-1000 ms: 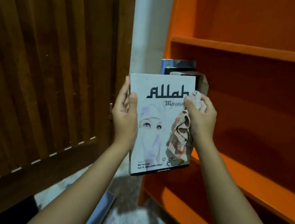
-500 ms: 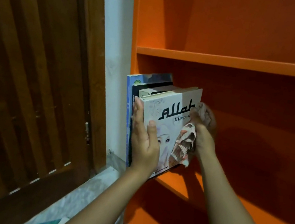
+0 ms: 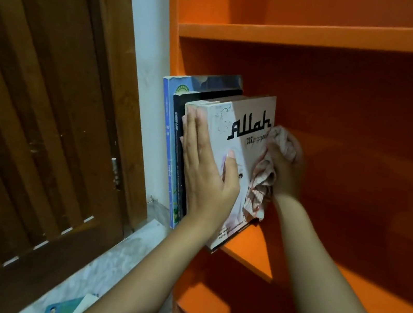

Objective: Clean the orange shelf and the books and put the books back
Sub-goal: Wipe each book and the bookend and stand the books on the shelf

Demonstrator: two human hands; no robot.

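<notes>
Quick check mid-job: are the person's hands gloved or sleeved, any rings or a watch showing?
No gloves: left hand and right hand are bare. The left forearm and right forearm are bare to the frame's edge, no sleeve showing. No watch, bracelet or ring is visible. The left hand's nails look short and plain; the right hand's are blurred.

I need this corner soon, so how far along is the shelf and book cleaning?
Done: a blue book and a black book stand upright at the left end of the orange shelf. In hand: the left hand presses the white book in beside them while the right hand grips the cloth at its cover. Left: at least a teal book lies on the floor.
</notes>
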